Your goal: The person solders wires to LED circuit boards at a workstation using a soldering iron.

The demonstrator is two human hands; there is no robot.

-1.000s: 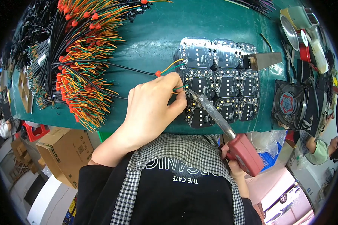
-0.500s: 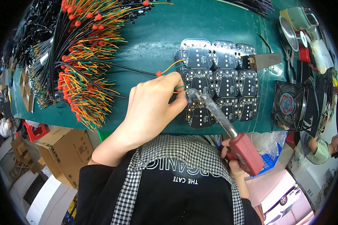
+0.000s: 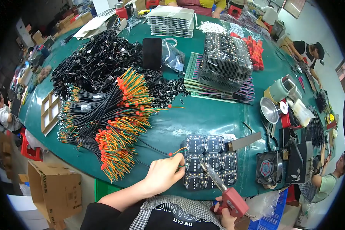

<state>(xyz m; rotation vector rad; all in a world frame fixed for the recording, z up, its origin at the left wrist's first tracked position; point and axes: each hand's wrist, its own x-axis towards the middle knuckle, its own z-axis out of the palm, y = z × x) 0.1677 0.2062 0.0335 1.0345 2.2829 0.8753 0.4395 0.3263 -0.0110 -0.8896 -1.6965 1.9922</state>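
My left hand (image 3: 163, 174) is closed in a pinch on a thin cable, whose green wire end meets the left edge of a panel of black circuit boards (image 3: 194, 163). Above my fingers, another black cable (image 3: 151, 147) with a red bead and orange wire reaches the same edge. In my right hand (image 3: 227, 216) is a soldering gun with a red handle (image 3: 234, 201). Its tip is over the middle row of boards, right of the pinched wire; contact cannot be made out. A flat metal bar (image 3: 246, 141) lies across the panel's upper right.
Bundled cables (image 3: 120, 130) with orange and green ends lie left. Behind are a black cable heap (image 3: 97, 57), a phone (image 3: 152, 53) and stacked boards (image 3: 226, 61). A fan (image 3: 269, 168) and metal bowl (image 3: 269, 110) stand right. Other people sit around the table.
The view has tilted up, showing more of the table. The soldering tip has shifted right, away from the panel's left edge. My left hand keeps its pinch there.
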